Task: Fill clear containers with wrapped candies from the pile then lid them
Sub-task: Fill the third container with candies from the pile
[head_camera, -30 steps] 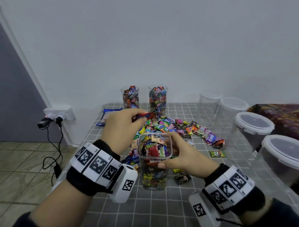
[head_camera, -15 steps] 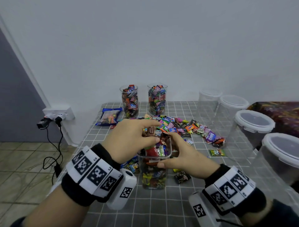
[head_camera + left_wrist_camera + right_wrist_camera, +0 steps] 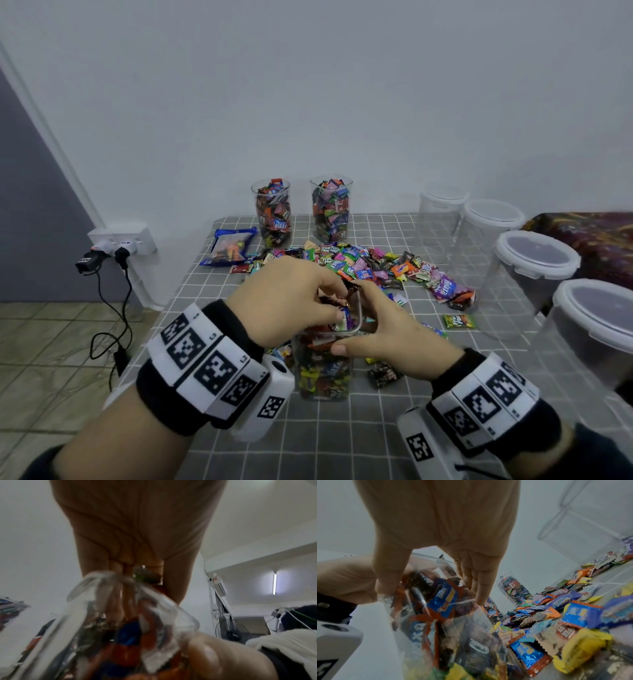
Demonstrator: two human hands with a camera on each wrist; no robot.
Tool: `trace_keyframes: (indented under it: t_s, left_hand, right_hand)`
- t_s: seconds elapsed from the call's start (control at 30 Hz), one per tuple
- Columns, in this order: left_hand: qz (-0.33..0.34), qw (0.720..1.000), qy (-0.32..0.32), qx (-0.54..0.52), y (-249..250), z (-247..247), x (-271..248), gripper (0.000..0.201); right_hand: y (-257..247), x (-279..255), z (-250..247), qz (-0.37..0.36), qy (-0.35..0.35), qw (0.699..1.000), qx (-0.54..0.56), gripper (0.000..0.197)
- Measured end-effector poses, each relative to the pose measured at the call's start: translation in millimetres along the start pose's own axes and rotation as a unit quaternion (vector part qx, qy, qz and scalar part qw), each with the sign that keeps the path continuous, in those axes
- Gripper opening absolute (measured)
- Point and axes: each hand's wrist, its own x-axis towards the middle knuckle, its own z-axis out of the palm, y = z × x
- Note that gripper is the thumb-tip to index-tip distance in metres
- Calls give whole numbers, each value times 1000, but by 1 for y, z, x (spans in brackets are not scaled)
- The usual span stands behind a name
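At lower centre of the head view the right hand [image 3: 387, 329] grips the candy-packed jar [image 3: 325, 373] by its rim, thumb on the near side, while the left hand [image 3: 287, 301], fingers bunched on candies [image 3: 337, 310], sits over its mouth, below the pile [image 3: 373, 270].

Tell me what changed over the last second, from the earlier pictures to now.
The left hand came back from the candy pile with wrapped candies and now has its curled fingers at the mouth of the near container, putting them in. The right hand keeps gripping that container's upper side. The two filled containers at the back and the lidded tubs stayed put.
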Motion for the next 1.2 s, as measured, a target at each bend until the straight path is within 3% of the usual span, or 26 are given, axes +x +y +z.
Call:
trace_keyframes:
  t_s: [0.1, 0.23, 0.43, 0.67, 0.77, 0.87, 1.07, 1.2]
  left_hand:
    - [14, 1000, 9, -5, 2, 2, 2, 27]
    - [14, 995, 97, -30, 2, 0, 8, 26]
    - [46, 999, -6, -4, 5, 3, 12, 15]
    - [13, 994, 15, -112, -11, -10, -2, 5]
    - [-8, 996, -47, -80, -16, -13, -4, 9]
    - [-3, 998, -62, -13, -18, -10, -3, 11]
    - [4, 1000, -6, 19, -28, -3, 2, 32]
    - [-29, 997, 50, -50, -42, 1, 3, 47]
  right_hand:
    - [2, 1, 0, 1, 2, 1000, 10, 63]
    - [4, 2, 0, 8, -5, 1000, 28, 68]
    - [7, 2, 0, -3, -1, 1000, 27, 73]
    - [7, 2, 2, 3, 2, 999, 39, 78]
    - [7, 2, 2, 11, 9, 999, 29, 74]
    - [5, 1, 2, 11, 4, 999, 36, 69]
    - [8, 2, 0, 4, -4, 1000, 20, 72]
    - [13, 4, -10, 5, -77, 991, -109, 90]
